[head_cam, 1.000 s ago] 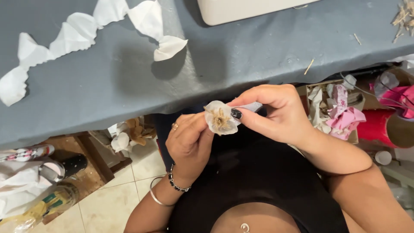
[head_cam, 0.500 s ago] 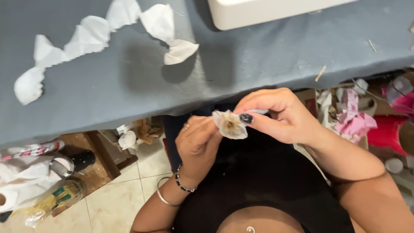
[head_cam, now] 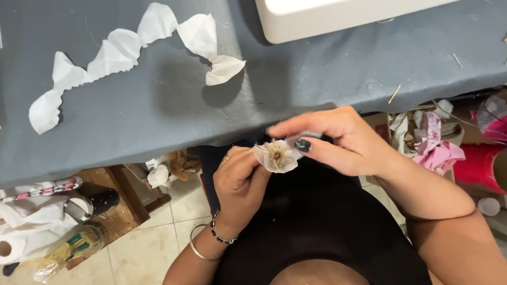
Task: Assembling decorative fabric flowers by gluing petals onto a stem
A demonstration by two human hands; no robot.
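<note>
A small gathered fabric flower (head_cam: 277,156), pale and translucent with a frayed tan centre, is held in front of the body, just below the near edge of the tabletop (head_cam: 158,121), which is covered in grey cloth. It is gripped from below by the left hand (head_cam: 240,179), whose fingers are curled closed on its underside. It is pinched from the right by the right hand (head_cam: 346,141), closed on it with the dark-nailed thumb pressed against its rim and the fingers folded over the top. On the tabletop, well apart from the hands, a chain of white scalloped fabric pieces (head_cam: 127,50) is laid out. A white appliance base (head_cam: 338,16) is seen at the far edge.
</note>
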